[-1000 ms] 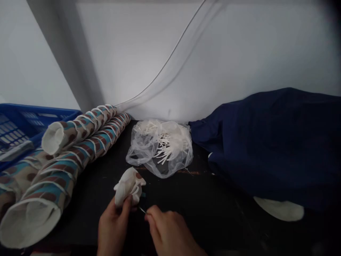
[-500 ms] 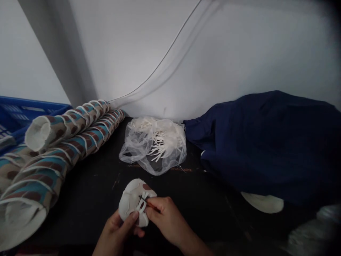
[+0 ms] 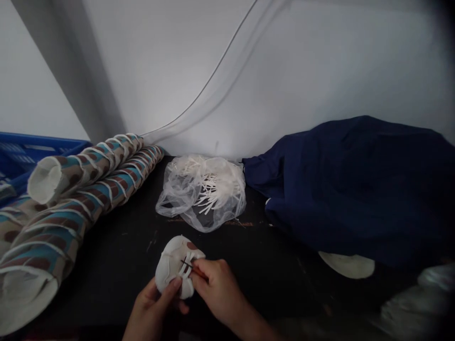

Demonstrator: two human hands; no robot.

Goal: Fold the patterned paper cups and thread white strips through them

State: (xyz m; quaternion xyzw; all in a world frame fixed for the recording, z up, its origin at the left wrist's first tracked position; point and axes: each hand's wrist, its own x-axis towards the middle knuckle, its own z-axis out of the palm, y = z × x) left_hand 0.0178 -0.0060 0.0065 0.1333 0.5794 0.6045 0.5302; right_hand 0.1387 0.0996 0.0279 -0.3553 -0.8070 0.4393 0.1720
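Note:
A small off-white shoe upper (image 3: 169, 259) with a brown patch is held low over the black table. My left hand (image 3: 153, 305) grips its lower edge, the thumb pressed on top. My right hand (image 3: 218, 286) is closed at the upper's right side around a slim tool (image 3: 193, 268) with a thin dark tip and a brownish handle. The tip lies across white lace-like strips (image 3: 186, 271) spanning the upper's opening. Fingers hide most of the handle, so its exact kind cannot be told. Beyond the hands, a clear plastic bag (image 3: 179, 187) contains many loose white strips (image 3: 209, 195).
Long nested stacks of camouflage-patterned pieces (image 3: 97, 195) with white edges lie on the left, beside a blue crate (image 3: 42, 142). Dark blue cloth (image 3: 341, 189) covers things on the right, a pale rounded piece (image 3: 348, 264) poking out below. A crumpled plastic bundle (image 3: 415, 300) sits lower right.
The view has shifted slightly. My right hand keeps hold of the tool at the strips, its tip still crossing them, and my left hand keeps its hold on the shoe upper.

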